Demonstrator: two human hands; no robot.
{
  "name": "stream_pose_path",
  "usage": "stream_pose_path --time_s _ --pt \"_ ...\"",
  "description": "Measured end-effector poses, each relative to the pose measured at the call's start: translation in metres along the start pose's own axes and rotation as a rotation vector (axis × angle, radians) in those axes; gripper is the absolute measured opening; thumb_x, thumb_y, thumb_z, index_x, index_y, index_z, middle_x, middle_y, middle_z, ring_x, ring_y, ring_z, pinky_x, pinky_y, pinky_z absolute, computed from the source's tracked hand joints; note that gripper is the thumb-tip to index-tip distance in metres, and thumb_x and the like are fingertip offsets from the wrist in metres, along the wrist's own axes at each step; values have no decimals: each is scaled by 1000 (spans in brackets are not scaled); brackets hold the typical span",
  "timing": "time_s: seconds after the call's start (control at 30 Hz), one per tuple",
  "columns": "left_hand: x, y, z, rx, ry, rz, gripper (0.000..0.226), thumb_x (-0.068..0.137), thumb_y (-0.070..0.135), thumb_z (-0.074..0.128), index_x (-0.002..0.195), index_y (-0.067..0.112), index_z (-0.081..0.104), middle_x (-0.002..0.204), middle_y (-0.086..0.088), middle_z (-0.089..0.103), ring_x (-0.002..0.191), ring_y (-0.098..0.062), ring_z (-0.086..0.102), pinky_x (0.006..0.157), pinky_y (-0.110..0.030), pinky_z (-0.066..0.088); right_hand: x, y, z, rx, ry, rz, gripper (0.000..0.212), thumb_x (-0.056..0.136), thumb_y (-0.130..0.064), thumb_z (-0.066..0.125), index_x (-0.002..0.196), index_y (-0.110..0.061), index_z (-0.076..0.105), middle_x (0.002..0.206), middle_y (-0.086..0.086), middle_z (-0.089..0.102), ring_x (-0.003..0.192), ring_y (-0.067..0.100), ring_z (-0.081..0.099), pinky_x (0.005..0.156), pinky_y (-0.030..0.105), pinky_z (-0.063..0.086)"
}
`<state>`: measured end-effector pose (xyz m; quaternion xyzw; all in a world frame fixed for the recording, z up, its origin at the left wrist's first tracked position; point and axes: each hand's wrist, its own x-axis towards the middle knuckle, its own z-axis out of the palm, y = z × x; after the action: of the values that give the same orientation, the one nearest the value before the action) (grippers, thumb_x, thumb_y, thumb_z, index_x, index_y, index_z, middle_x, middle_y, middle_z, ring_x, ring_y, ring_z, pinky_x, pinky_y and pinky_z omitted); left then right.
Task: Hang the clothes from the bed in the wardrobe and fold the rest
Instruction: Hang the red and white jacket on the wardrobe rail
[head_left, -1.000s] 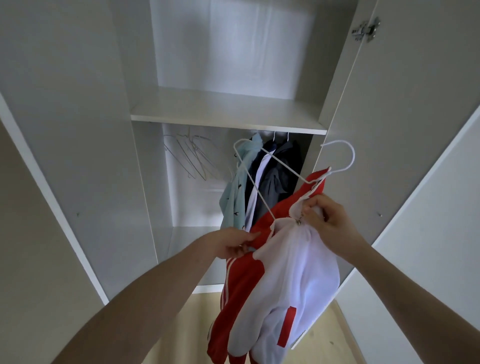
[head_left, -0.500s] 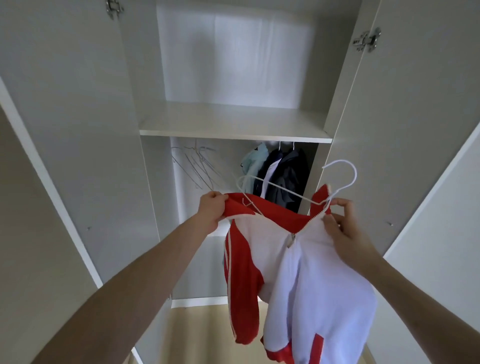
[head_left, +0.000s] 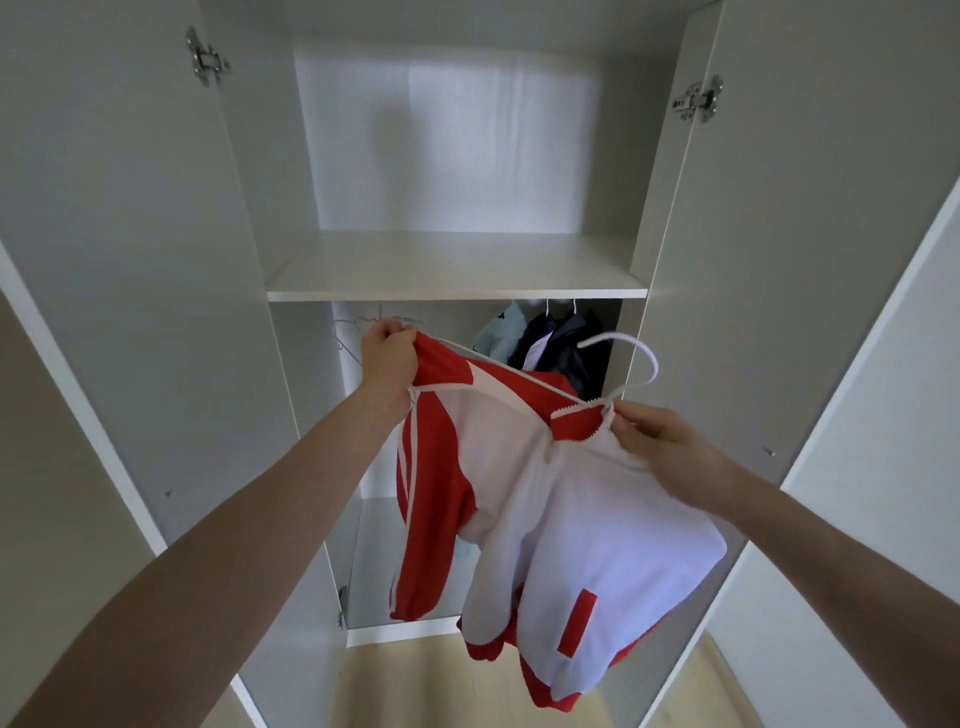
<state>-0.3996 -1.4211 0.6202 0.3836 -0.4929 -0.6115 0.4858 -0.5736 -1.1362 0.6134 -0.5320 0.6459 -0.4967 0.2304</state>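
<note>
Head view: both arms reach up into the open wardrobe (head_left: 457, 283). The left hand (head_left: 388, 358) is closed in a fist around the red shoulder of a red and white jacket (head_left: 561, 499), fingers curled tight over the fabric, raised just below the shelf edge. The right hand (head_left: 662, 447) pinches the jacket's white collar edge between thumb and fingertips, right at the base of the white hanger (head_left: 631, 364); whether those fingers also clasp the hanger wire is hard to say. The hanger's hook curves up free above the right hand, and one of its arms runs toward the left hand along the red shoulder. The jacket hangs between the hands in front of the lower compartment, sleeve and hem dangling. Behind it, dark and pale blue hung clothes (head_left: 550, 343) sit at the right; bare wire hangers (head_left: 348, 332) at the left.
</note>
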Motion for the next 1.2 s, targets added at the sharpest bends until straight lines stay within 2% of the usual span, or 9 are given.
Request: stream_pose_path --time_s 0.17,0.37,0.5,0.6,0.73,0.83,0.93,1.03,1.2 --pt "3 -1 -13 36 -16 -93 22 99 5 47 90 23 56 90 -3 56 78 -16 53 63 -29 45 9 -12 4 218 25 92 26 106 -8 47 113 3 70 93 5 73 84 13 67 77 21 54" --pt "-9 3 -39 713 -303 394 46 103 3 38 98 27 77 99 7 69 88 -8 63 69 -14 47 14 -5 -8 19 121 39 32 98 -36 62 95 -5 63 77 5 56 73 14 53 69 32 41" --pt "-18 11 -46 1068 -449 612 43 95 -4 40 92 15 79 95 0 72 92 -14 63 87 -28 51 23 0 -4 -269 412 71 23 95 -56 61 93 -37 72 57 -13 51 52 5 46 52 24 39" --pt "-18 21 -50 1175 -530 701 40 92 -8 44 96 10 80 102 -4 75 96 -19 65 92 -34 52 23 0 -3 -382 404 42 36 100 -55 53 94 -27 76 59 -2 58 52 9 48 52 27 39" --pt "-17 44 -40 899 -407 555 53 92 -8 40 80 26 79 82 19 74 79 -4 65 68 -8 46 21 -5 -2 -162 122 49 47 104 -41 56 64 -19 59 55 -7 37 51 12 31 50 26 28" --pt "-31 66 -19 648 -345 557 53 94 -8 41 77 27 77 81 16 75 79 -8 65 69 -14 49 23 -2 0 -164 -37 114 51 104 -36 59 85 11 58 70 5 41 66 22 34 64 37 28" --pt "-57 89 7 588 -453 760 39 99 -3 44 89 22 72 87 14 72 82 -6 64 77 -22 46 25 -1 15 -294 -17 123 56 100 -46 58 73 3 50 61 3 40 58 18 36 58 37 31" --pt "-87 96 32 509 -713 723 17 104 4 49 112 12 61 66 -1 52 57 -16 42 57 -26 37 27 -7 30 -228 19 78 46 99 -50 56 69 -17 65 61 2 51 59 14 45 61 34 37" --pt "-88 84 32 630 -1010 443 24 107 13 54 129 16 59 114 -2 73 109 -12 69 104 -28 48 25 -14 30 101 248 53 35 96 -31 56 74 -41 80 78 -21 75 76 -10 67 71 5 46"
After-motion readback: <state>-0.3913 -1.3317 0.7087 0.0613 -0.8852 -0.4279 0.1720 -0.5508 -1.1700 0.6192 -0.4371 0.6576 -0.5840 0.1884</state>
